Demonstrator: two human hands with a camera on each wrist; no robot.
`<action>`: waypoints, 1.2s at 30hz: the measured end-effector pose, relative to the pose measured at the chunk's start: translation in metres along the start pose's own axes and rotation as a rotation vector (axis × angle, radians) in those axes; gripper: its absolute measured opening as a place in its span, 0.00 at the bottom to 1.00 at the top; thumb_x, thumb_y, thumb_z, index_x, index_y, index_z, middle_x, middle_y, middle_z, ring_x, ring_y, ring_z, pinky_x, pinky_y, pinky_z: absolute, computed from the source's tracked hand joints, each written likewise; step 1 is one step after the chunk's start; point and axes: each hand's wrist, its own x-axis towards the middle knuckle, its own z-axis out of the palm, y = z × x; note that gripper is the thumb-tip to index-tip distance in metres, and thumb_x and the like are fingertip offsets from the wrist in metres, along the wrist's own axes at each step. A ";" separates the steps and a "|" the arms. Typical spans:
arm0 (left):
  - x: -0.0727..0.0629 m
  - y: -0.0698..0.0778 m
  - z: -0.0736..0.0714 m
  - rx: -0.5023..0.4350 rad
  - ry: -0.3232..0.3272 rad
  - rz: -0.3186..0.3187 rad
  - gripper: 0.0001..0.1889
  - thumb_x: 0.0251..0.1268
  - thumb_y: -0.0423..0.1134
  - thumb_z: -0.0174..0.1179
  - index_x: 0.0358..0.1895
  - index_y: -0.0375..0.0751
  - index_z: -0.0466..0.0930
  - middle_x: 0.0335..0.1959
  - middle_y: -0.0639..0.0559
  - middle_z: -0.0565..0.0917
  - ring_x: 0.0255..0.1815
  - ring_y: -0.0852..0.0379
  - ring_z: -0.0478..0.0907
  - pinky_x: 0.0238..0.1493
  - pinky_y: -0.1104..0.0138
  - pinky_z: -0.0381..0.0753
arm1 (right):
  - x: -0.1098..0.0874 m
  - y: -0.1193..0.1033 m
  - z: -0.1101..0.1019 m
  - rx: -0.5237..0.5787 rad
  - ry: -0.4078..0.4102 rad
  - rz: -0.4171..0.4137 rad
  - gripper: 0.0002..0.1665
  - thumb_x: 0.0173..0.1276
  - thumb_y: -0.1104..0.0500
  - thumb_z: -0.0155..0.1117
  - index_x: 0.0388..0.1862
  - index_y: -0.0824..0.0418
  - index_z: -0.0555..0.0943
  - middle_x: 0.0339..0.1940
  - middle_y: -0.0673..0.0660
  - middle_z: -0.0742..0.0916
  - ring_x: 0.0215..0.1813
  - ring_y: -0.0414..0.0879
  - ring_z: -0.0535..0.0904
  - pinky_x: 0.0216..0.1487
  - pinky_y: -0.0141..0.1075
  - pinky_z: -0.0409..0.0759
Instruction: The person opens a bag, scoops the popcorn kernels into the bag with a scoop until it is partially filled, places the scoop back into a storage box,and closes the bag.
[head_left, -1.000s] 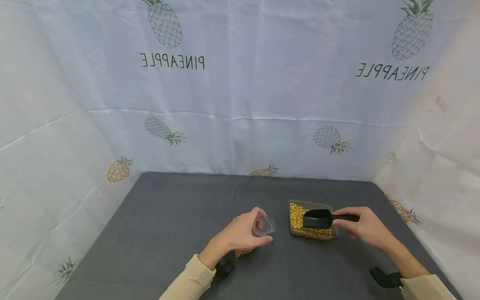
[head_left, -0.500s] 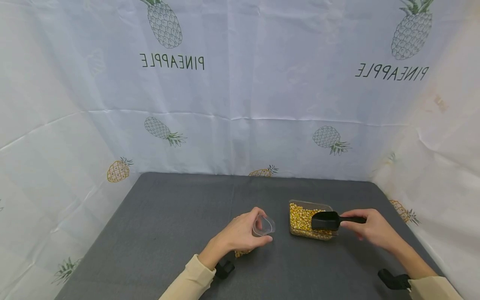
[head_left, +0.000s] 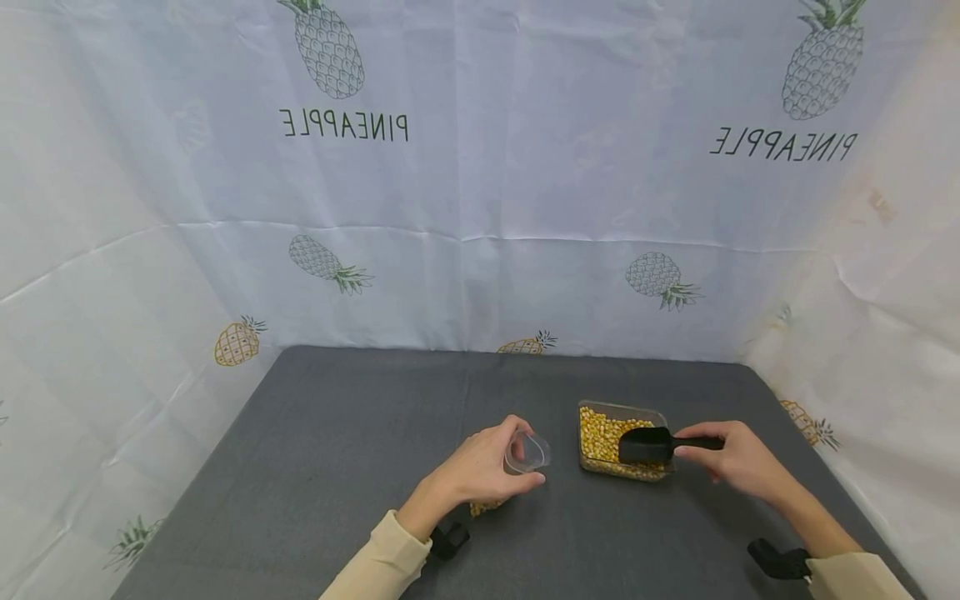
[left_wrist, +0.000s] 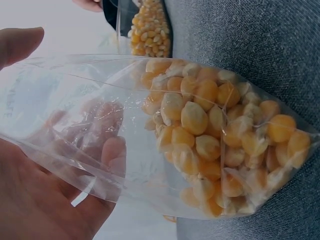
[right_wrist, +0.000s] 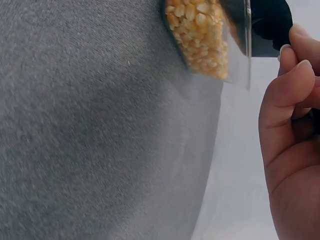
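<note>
My left hand [head_left: 483,462] holds a clear plastic bag [left_wrist: 135,130] by its mouth, thumb and fingers spread around the rim. Corn kernels [left_wrist: 210,135] fill the bag's lower part, which stands on the dark cloth. In the head view the hand hides most of the bag. The handle of a black scoop [head_left: 645,446] is pinched between the thumb and fingers of my right hand [head_left: 738,458]. Its blade lies over the corn in a clear rectangular container [head_left: 617,475], right of the bag. The right wrist view shows the scoop reaching in over the container's wall.
A dark grey cloth covers the table [head_left: 360,433]. Behind and at both sides hangs a white curtain [head_left: 480,183] printed with pineapples. Both forearms wear light sleeves [head_left: 382,558], with black wrist-camera mounts [head_left: 450,540] below the wrists.
The right hand and scoop first shifted right across the container, then slightly back left, baring more corn at the container's left. The left hand and bag keep their place.
</note>
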 end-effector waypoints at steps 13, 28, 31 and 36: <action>-0.001 0.000 0.001 0.009 -0.002 -0.010 0.29 0.64 0.56 0.66 0.62 0.44 0.72 0.37 0.65 0.75 0.32 0.71 0.74 0.36 0.72 0.76 | 0.006 0.001 0.014 0.032 -0.011 0.040 0.27 0.71 0.52 0.69 0.60 0.71 0.81 0.14 0.53 0.76 0.16 0.45 0.70 0.18 0.39 0.69; -0.001 -0.002 0.001 0.005 -0.006 -0.004 0.29 0.65 0.56 0.66 0.63 0.44 0.71 0.37 0.65 0.75 0.31 0.70 0.74 0.35 0.72 0.76 | 0.016 -0.007 0.021 0.079 -0.014 -0.008 0.25 0.72 0.53 0.68 0.59 0.71 0.81 0.13 0.53 0.77 0.15 0.44 0.69 0.16 0.39 0.68; 0.000 -0.003 0.001 0.003 -0.004 -0.002 0.29 0.65 0.56 0.66 0.63 0.44 0.71 0.37 0.65 0.75 0.31 0.71 0.74 0.35 0.72 0.76 | 0.018 -0.006 0.023 0.083 -0.024 -0.015 0.25 0.72 0.54 0.68 0.59 0.71 0.81 0.13 0.52 0.76 0.15 0.44 0.68 0.17 0.39 0.69; 0.000 -0.002 0.001 0.005 0.001 -0.002 0.29 0.65 0.56 0.66 0.62 0.45 0.71 0.37 0.65 0.75 0.32 0.71 0.75 0.36 0.72 0.76 | 0.021 -0.006 0.026 0.062 -0.021 -0.004 0.26 0.72 0.53 0.68 0.59 0.71 0.81 0.13 0.52 0.75 0.14 0.42 0.67 0.17 0.39 0.70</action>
